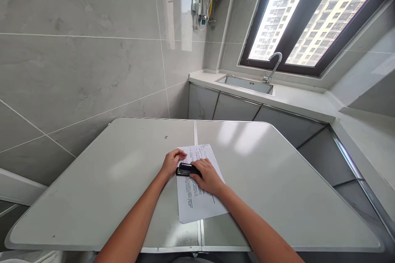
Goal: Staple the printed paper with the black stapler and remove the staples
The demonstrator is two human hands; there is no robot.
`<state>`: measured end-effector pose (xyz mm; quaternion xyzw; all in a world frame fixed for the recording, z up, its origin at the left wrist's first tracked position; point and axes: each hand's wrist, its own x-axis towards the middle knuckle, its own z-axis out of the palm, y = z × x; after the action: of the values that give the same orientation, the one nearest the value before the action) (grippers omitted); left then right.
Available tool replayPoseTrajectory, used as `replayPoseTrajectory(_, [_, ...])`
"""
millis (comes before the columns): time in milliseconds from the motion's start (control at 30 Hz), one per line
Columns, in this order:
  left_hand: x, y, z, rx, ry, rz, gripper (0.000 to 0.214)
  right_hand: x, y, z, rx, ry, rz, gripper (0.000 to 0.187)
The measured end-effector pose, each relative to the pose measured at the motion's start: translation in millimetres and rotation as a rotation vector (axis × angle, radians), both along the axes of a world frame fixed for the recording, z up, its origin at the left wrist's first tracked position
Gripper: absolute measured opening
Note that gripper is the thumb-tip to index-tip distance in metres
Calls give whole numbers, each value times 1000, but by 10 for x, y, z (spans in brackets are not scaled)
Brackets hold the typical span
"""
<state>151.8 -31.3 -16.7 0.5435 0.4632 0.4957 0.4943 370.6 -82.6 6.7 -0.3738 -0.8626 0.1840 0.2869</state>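
Note:
A printed sheet of paper [197,201] lies on the white folding table [123,197]. A black stapler [186,169] sits across the sheet's left edge. My right hand [210,176] lies over the stapler's right end with fingers curled on it. My left hand [172,162] rests at the sheet's upper left edge, fingers bent and pressing on the paper beside the stapler.
A small dark speck, perhaps a staple [166,137], lies on the table beyond the paper. Behind the table a counter holds a steel sink [245,84] with a tap [274,65] under a window. A tiled wall stands on the left.

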Motion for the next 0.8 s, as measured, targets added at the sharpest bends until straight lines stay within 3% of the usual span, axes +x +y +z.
replayPoseTrajectory(267, [47, -98, 72, 381, 497, 8, 22, 349, 139, 50, 44, 123, -27, 27])
replayPoseTrajectory(500, [58, -67, 7, 368, 636, -116, 31, 395, 132, 114, -20, 49, -1, 29])
replayPoseTrajectory(800, [38, -52, -31, 301, 733, -52, 33, 370, 110, 138, -76, 3, 100, 31])
